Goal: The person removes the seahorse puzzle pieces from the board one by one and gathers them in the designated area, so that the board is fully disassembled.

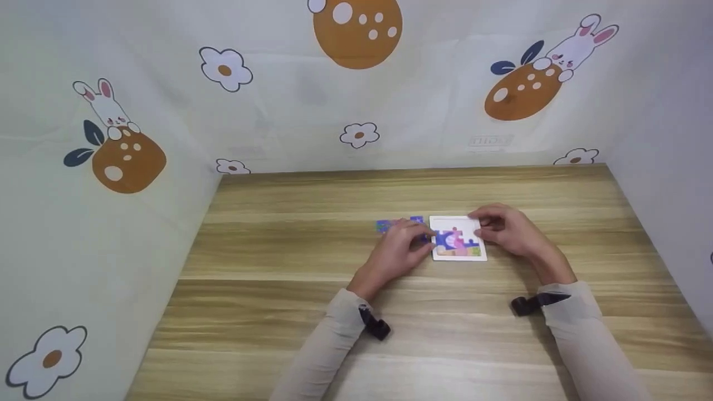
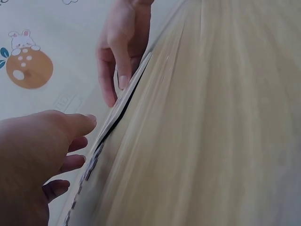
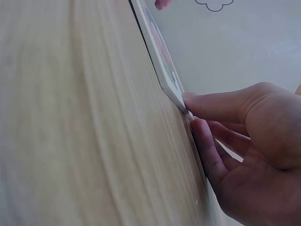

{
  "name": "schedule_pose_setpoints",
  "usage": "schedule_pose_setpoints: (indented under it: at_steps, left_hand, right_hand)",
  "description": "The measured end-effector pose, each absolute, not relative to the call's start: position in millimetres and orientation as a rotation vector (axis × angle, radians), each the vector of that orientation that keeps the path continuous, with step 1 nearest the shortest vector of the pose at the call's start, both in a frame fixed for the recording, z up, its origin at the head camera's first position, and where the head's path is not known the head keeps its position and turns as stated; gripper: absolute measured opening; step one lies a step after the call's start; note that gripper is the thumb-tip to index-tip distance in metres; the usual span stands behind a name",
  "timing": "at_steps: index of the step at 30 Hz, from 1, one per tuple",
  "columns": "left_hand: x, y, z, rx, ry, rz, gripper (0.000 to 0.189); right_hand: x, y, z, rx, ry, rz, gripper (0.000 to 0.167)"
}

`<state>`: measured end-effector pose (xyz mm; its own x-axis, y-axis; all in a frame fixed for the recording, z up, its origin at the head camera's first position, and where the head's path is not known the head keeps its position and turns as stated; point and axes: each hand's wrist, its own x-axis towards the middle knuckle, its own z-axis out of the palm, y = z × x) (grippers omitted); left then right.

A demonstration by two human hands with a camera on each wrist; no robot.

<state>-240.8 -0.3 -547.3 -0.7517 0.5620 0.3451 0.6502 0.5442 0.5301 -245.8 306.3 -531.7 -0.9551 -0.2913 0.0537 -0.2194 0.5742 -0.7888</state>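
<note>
A square white puzzle tray (image 1: 459,258) lies on the table, its lower part filled with joined jigsaw pieces (image 1: 457,242) in blue, pink and green. The upper part shows bare white. My right hand (image 1: 509,231) pinches the tray's right edge; in the right wrist view the thumb (image 3: 211,106) lies at the rim with the index finger close below it. At the left edge is my left hand (image 1: 395,248), its fingertips right at the rim by a blue piece. In the left wrist view that hand's fingers (image 2: 73,162) are loosely bent, with nothing visible between them and the thumb.
Loose blue and multicoloured jigsaw pieces (image 1: 384,225) lie left of the tray, partly hidden behind my left hand. The wood-grain table (image 1: 267,250) is enclosed by pale cloth walls (image 1: 278,111) printed with rabbits and flowers.
</note>
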Motion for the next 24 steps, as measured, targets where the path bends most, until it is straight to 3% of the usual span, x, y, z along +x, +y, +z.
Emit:
schedule_pose_setpoints:
  at_steps: [24]
  left_hand:
    - [-236, 49, -549, -0.987, -2.832, -1.023, 0.039]
  right_hand:
    - [-247, 308, -533, -0.490, 2.680, -1.362, 0.041]
